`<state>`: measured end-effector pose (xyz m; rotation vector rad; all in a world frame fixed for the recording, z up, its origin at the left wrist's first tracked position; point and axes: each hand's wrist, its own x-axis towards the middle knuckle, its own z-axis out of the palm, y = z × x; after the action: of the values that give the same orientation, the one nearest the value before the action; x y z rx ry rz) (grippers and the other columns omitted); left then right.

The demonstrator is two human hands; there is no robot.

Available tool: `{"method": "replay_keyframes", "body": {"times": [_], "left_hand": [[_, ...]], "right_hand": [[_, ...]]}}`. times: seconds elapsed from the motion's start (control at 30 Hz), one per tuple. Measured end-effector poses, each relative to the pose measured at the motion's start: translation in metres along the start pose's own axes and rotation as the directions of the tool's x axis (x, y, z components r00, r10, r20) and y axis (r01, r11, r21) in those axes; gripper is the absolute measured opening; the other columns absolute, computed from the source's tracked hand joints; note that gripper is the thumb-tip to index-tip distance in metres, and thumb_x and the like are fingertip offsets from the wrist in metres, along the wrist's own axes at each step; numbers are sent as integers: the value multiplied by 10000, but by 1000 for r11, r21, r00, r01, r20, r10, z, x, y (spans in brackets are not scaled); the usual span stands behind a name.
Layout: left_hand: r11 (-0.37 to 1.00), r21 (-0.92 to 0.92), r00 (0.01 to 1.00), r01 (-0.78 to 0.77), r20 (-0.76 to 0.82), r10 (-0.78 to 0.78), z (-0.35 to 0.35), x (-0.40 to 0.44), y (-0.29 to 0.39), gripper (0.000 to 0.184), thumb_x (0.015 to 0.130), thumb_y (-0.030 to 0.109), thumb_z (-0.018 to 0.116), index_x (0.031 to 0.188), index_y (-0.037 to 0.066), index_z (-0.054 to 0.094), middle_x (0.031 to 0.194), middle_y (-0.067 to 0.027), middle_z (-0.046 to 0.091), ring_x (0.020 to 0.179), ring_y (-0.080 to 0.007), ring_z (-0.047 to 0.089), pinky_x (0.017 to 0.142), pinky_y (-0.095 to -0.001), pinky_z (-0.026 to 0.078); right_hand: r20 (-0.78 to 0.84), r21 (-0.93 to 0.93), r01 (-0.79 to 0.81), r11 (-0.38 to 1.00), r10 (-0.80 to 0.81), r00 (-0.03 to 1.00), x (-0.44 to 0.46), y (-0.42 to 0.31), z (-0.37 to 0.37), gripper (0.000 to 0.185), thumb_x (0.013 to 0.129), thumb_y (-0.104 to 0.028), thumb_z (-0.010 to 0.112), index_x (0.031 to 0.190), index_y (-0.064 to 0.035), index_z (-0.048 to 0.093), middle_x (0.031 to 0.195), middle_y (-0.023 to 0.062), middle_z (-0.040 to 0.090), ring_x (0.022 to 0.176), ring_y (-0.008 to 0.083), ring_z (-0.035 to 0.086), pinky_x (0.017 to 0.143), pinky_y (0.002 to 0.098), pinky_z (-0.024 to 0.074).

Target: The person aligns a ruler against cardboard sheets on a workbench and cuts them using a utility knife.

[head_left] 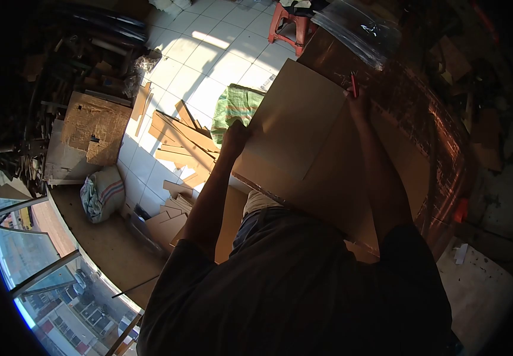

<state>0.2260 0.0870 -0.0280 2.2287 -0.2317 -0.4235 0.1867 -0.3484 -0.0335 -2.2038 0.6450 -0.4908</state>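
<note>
A flat brown board [298, 110] lies over a larger brown sheet [345, 172] on the worktable in front of me. My left hand [237, 137] is closed at the left edge of the board, its fingers mostly in shadow. Near the board's far right corner is my right hand [358, 102], closed round a slim red pen-like tool [354, 85]. Whether the tool is a pen or a cutter I cannot tell. The right forearm passes above the larger sheet.
A worn dark worktable [407, 98] extends right, with clear plastic sheeting [360, 29] at its far end. Beyond stands a red stool [289, 28]. Cut cardboard-like strips [185, 139] and a green woven sack [235, 107] lie on the tiled floor. A stuffed sack [103, 193] sits left.
</note>
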Motion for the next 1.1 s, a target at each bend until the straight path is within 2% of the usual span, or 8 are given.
{"method": "replay_keyframes", "body": {"times": [0.2,0.37,0.5,0.57,0.63,0.8,0.93,1.1], "left_hand": [[998,55,986,14,166,-23,-8,15,-2,312,798,300,768,920,32,666,825,-165,679,810,-309,682,725,-429,521],[978,59,931,-200,323,171,-5,35,-20,362,785,376,784,943,60,703,833,-145,688,812,-271,687,742,-399,522],[987,156,931,-33,364,-26,-14,39,0,392,770,412,791,935,65,716,839,-132,688,826,-256,683,741,-391,519],[976,24,888,-214,421,185,-1,51,-31,398,765,427,793,901,59,726,847,-129,691,824,-258,679,739,-394,517],[950,66,876,-304,412,252,-10,46,-15,306,838,369,735,865,64,731,835,-103,675,821,-223,659,730,-373,500],[956,227,883,-188,465,63,-22,47,9,464,784,495,758,858,40,712,849,-128,696,837,-266,662,739,-395,496],[935,269,892,-229,442,91,-19,48,5,469,769,507,760,919,65,723,913,-133,706,894,-295,663,778,-427,501],[945,298,882,-136,471,-22,-16,52,6,519,742,487,778,1071,90,724,1037,-145,714,1007,-312,672,852,-424,525]], "right_hand": [[-9,4,33,999,-33,999,-1,1,-2,259,796,-230,772,939,-44,661,853,125,663,827,275,659,767,386,502],[-83,-39,-33,999,30,996,-34,-57,-30,249,919,-259,672,995,-24,643,856,140,649,835,268,648,770,378,495],[328,175,175,969,-225,918,-126,-95,-38,231,992,-231,578,1046,-15,636,904,151,667,849,263,657,773,339,499],[590,337,-24,941,-192,784,-179,-113,-31,266,981,-242,604,1134,-25,607,917,155,682,855,266,684,753,334,516],[730,230,97,968,-237,640,-214,-147,-25,324,976,-231,612,1245,-59,557,964,163,683,843,273,698,738,342,536],[717,234,398,887,-434,545,-249,-185,18,518,944,-119,584,1433,-202,436,954,152,644,732,319,672,651,428,551],[685,0,659,753,-480,548,-244,-198,43,697,866,-68,553,1506,-248,341,932,126,565,618,293,629,516,383,533],[714,-110,723,682,-452,535,-235,-206,57,687,878,-89,561,1510,-219,323,878,146,575,576,289,628,482,375,526]]}}
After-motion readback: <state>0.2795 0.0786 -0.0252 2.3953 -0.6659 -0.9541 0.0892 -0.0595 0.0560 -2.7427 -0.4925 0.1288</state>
